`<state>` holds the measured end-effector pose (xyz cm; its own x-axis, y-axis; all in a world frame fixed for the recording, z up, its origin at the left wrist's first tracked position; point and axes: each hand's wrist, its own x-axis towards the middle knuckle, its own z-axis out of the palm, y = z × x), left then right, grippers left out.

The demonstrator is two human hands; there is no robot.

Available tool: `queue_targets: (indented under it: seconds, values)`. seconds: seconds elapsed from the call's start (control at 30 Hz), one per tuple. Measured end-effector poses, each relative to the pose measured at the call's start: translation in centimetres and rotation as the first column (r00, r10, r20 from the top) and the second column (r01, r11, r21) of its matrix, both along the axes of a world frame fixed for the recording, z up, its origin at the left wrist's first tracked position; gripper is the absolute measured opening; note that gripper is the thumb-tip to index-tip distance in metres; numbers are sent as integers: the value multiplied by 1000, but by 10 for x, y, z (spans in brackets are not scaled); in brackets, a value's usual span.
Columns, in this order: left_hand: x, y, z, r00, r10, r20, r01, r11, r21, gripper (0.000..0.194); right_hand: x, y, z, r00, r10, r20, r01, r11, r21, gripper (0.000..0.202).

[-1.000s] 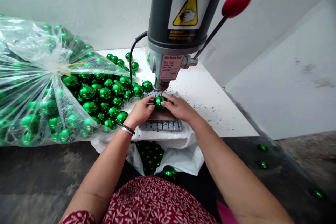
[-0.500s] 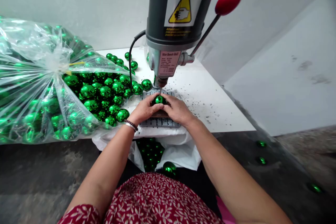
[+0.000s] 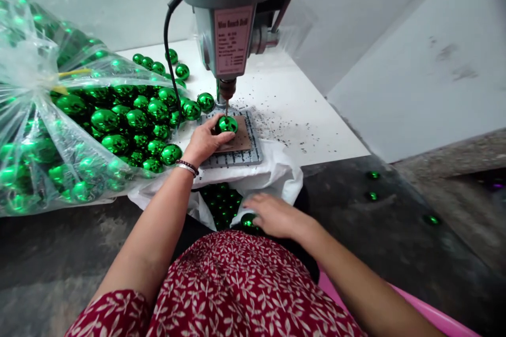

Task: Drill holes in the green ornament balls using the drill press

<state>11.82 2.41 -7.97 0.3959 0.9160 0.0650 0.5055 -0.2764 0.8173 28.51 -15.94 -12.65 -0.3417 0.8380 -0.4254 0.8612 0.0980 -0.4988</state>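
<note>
Under the bit of the bench drill (image 3: 233, 39), my left hand (image 3: 205, 139) holds a shiny green ball (image 3: 226, 125) between thumb and fingers. The ball rests on a brown board (image 3: 244, 134) on the drill's grey base (image 3: 256, 154). The drill tip reaches the top of the ball. My right hand (image 3: 272, 214) is low at my lap, its fingers apart and slightly blurred, beside another green ball (image 3: 249, 221) at the mouth of a white sack (image 3: 282, 171). Inside the sack lie several green balls (image 3: 223, 202).
A clear plastic bag (image 3: 35, 68) full of green balls fills the left of the white table (image 3: 316, 131). Loose balls (image 3: 158, 110) lie beside the drill. Dark shavings dot the table. A few green balls (image 3: 372, 175) are on the floor at right.
My right hand has let go of the ball under the drill and moved down to the sack. My left hand still holds that ball. The view has tilted down and closer.
</note>
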Motion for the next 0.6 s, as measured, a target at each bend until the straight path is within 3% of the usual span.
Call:
queue_targets:
  seconds: [0.07, 0.2, 0.43, 0.6]
  values:
    - [0, 0, -1, 1000, 2, 2, -2, 1000, 1, 59, -8, -13, -25, 998, 31, 46, -28, 998, -65, 64]
    - [0, -2, 3, 1000, 13, -12, -13, 1000, -15, 61, -7, -15, -55, 995, 79, 59, -67, 982, -177, 64]
    - [0, -3, 5, 1000, 23, -15, -23, 999, -38, 62, -1, -11, -80, 981, -107, 164, 131, 981, -144, 47]
    - [0, -3, 5, 1000, 23, -12, -24, 999, -46, 64, -9, -29, -81, 987, -37, 159, 54, 993, -102, 47]
